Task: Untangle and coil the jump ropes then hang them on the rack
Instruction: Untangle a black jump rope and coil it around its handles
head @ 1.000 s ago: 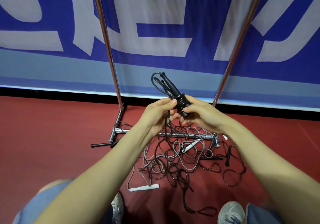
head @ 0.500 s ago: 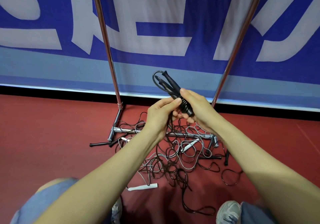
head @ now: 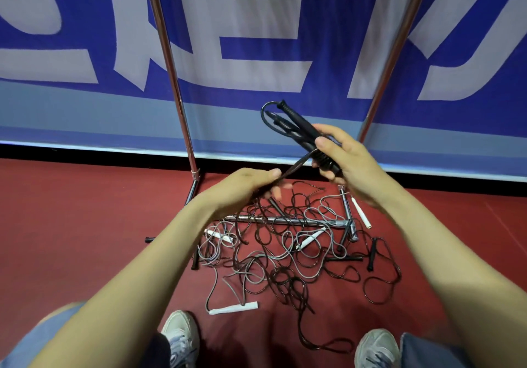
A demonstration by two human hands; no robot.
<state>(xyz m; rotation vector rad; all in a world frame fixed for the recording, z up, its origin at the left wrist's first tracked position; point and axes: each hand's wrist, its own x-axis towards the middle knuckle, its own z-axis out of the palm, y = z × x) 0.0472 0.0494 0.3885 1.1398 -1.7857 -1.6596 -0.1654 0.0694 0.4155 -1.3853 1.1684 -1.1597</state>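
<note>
The left hand (head: 245,188) pinches the black cord (head: 298,163) taut toward two o'clock, where the right hand (head: 345,165) curls its fingers round the wrapped handles (head: 298,119). A hard pull could tighten the tangle (head: 285,253) at six o'clock or loosen the wraps. Red floor (head: 85,225); chrome rack (head: 174,82) and blue banner (head: 328,54) at twelve.

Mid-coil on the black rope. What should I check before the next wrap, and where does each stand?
1. Right hand grips the black handles: ok.
2. Left hand pinches the black cord: ok.
3. Cord taut between the hands: ok.
4. Trailing cord clear of the floor pile: not ok, it drops into the tangle.
5. Rack top bar free: cannot tell; only the uprights show.
</note>
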